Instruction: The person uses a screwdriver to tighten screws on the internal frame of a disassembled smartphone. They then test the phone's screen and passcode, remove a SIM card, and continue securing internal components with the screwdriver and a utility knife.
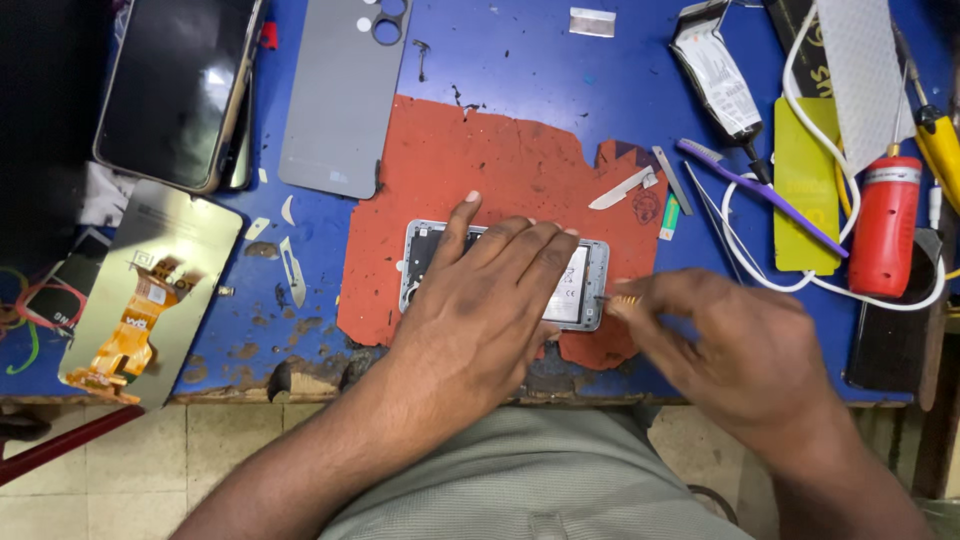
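Flat on the red mat (500, 160), the opened phone (585, 285) is pinned under the left hand (480, 310), fingers spread, while the right hand (740, 350) pinches a thin tool (612, 299) at its edge; a slip could gouge the battery.

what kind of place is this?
Likely a phone repair bench. The left hand presses on an opened phone on a red mat; a detached back cover and a loose screen panel lie nearby.
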